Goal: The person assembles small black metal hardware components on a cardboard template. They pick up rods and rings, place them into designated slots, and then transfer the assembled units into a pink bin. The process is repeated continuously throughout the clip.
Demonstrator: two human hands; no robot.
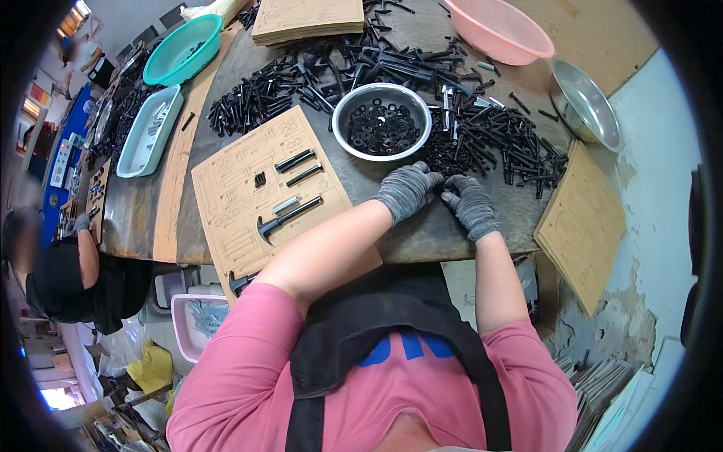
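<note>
Grey-gloved left grip (410, 192) and right grip (471, 206) close together at a heap of small black metal-looking parts (461, 153) on a dark worn bench (423, 242).
Both are partly curled at the heap's near edge; whether either holds anything, I cannot tell. Light fingertip pinches should separate pieces best.

Black bolts (471, 143) are contrasting with a grey worktop (433, 239).
Gloves (408, 191) are showing mottled grey; sleeves (248, 339), pink; the tan board (232, 242) is carrying dark line drawings.
</note>
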